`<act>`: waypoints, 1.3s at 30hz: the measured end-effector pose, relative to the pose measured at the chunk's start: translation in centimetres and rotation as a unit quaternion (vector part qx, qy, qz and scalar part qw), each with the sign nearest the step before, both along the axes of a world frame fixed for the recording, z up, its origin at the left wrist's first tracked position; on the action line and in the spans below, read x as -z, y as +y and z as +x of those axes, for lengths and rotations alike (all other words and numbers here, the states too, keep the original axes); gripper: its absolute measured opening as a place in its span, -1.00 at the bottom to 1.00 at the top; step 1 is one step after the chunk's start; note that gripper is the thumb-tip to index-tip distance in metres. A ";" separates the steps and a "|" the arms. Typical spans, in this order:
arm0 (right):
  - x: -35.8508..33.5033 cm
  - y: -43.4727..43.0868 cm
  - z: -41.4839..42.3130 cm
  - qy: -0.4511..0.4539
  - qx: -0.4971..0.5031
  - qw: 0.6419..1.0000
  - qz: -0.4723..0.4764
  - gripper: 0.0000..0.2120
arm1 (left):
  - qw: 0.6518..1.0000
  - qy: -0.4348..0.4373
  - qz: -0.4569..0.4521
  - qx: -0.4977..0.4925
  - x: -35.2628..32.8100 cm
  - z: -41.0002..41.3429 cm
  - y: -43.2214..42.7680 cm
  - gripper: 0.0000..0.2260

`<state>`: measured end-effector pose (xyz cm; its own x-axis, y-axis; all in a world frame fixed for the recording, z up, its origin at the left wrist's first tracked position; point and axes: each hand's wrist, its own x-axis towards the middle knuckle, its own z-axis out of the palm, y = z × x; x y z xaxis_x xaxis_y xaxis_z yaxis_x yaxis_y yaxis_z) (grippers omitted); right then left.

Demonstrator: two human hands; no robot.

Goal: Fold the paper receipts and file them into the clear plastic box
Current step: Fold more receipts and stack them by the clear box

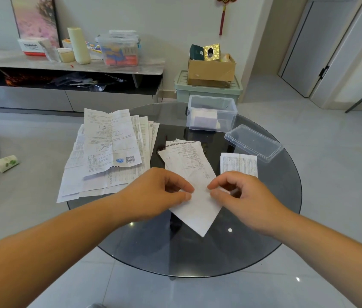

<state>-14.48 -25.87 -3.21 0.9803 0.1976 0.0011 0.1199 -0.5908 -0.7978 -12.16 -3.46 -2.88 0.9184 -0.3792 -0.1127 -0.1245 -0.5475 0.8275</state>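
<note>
Receipt [194, 196] mid-frame on glass table [275, 218]; left hand [155, 192] and right hand [242, 196] pinch its edges, probably lifted. Uneven pinch risks crooked fold; clear plastic box [212, 114] upper right.

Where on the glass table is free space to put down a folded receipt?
The table is bare along its near edge, and right of the folded receipt, nearer than the lid. The paper pile crowds the left.
</note>
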 end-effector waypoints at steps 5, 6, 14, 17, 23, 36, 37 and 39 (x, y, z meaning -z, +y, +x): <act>0.9 0.2 0.3 -0.034 0.036 0.998 -0.040 -0.78 | 0.999 0.026 -0.019 -0.015 0.0 0.0 -0.1 -0.86; 0.9 0.3 0.3 -0.029 0.050 0.998 -0.027 -0.70 | 0.998 0.038 -0.037 -0.024 0.0 0.0 -0.1 -0.85; 0.2 -0.1 1.2 0.087 0.124 0.979 0.137 -0.66 | 0.988 -0.019 -0.137 -0.061 -0.7 -0.6 -0.5 -0.87; 0.1 -0.3 1.2 0.095 0.114 0.967 0.208 -0.81 | 0.992 -0.103 -0.061 -0.044 -1.0 -1.0 -0.6 -0.83; 0.0 -0.5 0.0 -0.063 0.037 0.997 0.033 -0.91 | 0.985 -0.170 0.007 0.002 -0.5 -1.6 0.2 -0.59; 1.8 0.0 -2.4 -0.057 -0.091 0.980 -0.168 -0.85 | 0.936 -0.216 0.241 0.140 1.2 -3.0 0.5 -0.71; 1.9 0.1 -2.1 -0.044 -0.067 0.983 -0.164 -0.83 | 0.938 -0.205 0.249 0.130 1.4 -2.8 0.3 -0.70; 1.9 0.3 -1.5 -0.030 -0.050 0.981 -0.185 -0.73 | 0.945 -0.175 0.252 0.110 1.6 -2.4 0.0 -0.65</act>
<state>-15.95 -25.57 -5.11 0.9562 0.2909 -0.0313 0.2326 -0.8210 -0.5214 -14.59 -3.47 -4.48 0.8380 -0.5446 -0.0330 -0.4995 -0.7901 0.3553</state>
